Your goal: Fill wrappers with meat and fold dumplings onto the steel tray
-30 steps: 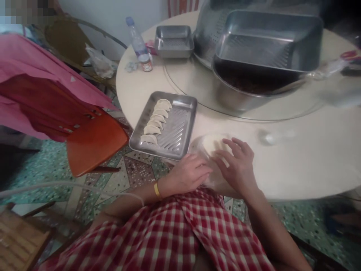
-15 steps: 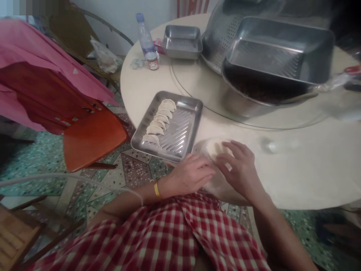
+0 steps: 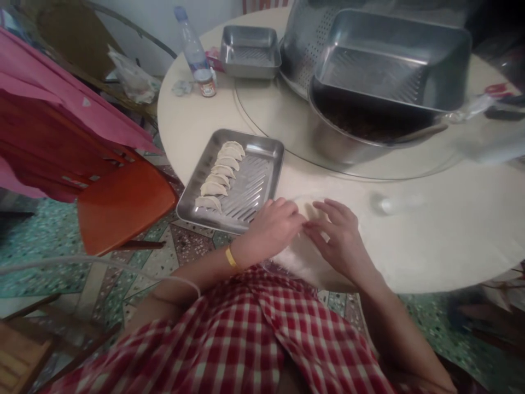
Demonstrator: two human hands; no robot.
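Pale round dumpling wrappers (image 3: 305,206) lie on the floured table edge in front of me, largely covered by my hands. My left hand (image 3: 276,227) is closed at their left side, its fingers curled; what it grips, if anything, is hidden. From the right, my right hand (image 3: 338,235) reaches over them. Its thumb and index finger pinch at the wrapper edge, close against the left fingertips, while the other fingers arch apart. Left of my hands sits a metal tray (image 3: 256,205) with a row of several folded dumplings (image 3: 214,189) along its left side.
A glass turntable (image 3: 283,123) bears a big metal pot (image 3: 348,145), with a deep metal pan (image 3: 394,60) resting on it. Behind are a colander (image 3: 303,49) and a smaller pan (image 3: 250,68). A bottle (image 3: 191,46), a jar (image 3: 205,85) and a small whitish roller-like object (image 3: 396,203) also stand or lie around.
My left hand has moved up and right to the wrappers, its fingers curling in. My right fingertips now meet it there. The whole view has shifted slightly.
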